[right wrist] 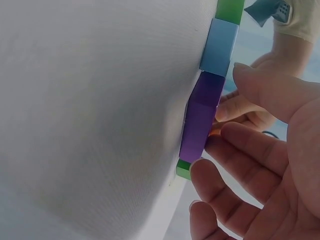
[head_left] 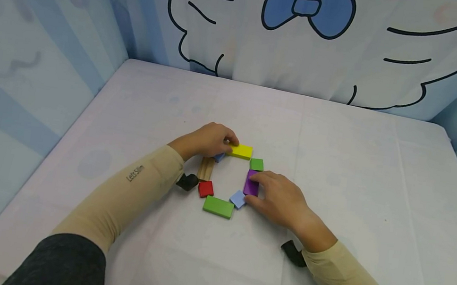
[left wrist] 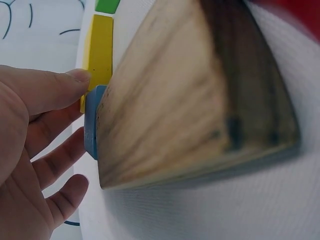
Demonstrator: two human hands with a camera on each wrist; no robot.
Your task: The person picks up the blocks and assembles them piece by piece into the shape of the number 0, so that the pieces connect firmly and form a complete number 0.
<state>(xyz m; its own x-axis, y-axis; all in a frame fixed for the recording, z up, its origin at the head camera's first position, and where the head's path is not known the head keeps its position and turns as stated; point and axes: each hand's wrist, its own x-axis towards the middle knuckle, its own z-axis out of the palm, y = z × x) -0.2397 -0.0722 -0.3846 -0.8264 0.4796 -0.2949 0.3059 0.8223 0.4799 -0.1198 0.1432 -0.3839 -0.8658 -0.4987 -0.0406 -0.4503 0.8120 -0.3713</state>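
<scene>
Colored blocks form a rough ring on the table. My left hand [head_left: 207, 140] pinches the left end of a yellow block [head_left: 243, 152] between thumb and finger. Under that hand a blue block [left wrist: 91, 120] is partly hidden, touching a bare wooden block [head_left: 205, 169]. On the ring's right side, my right hand [head_left: 283, 200] has loosely bent fingers at a purple block [head_left: 250, 186]; its thumb [right wrist: 260, 82] stands apart from the fingers. A small green block [head_left: 256, 164] sits beyond the purple one, and a light blue block [head_left: 237, 199] sits nearer.
A long green block [head_left: 218, 207] and a red block [head_left: 205, 188] make up the near side of the ring. White cloth covers the table [head_left: 340, 142]. Printed curtains [head_left: 303, 56] hang along its back and sides. Black wrist devices [head_left: 294, 253] sit by both sleeves.
</scene>
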